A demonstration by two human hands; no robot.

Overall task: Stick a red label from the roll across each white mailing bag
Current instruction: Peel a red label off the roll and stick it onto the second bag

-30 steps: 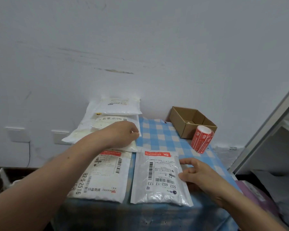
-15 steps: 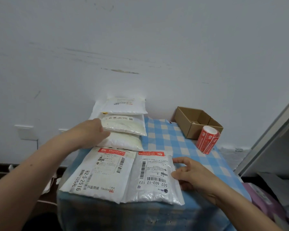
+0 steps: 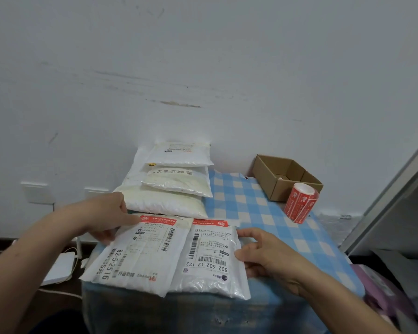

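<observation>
White plastic mailing bag (image 3: pixel 140 251), labelled, pinched by our left hand (image 3: pixel 106 213), back from the unlabelled stack (image 3: pixel 176 189); right hand (image 3: pixel 268 256) grips its neighbour (image 3: pixel 208 256).

Whitewashed wall (image 3: pixel 203 56), grey scuffs and one brown scrape (image 3: pixel 179 103). Two white wall sockets (image 3: pixel 38 192), low left. Bench (image 3: pixel 263 213) in blue-and-white check cloth. White shelving frame (image 3: pixel 396 189), right. Dark floor (image 3: pixel 0 247).
</observation>
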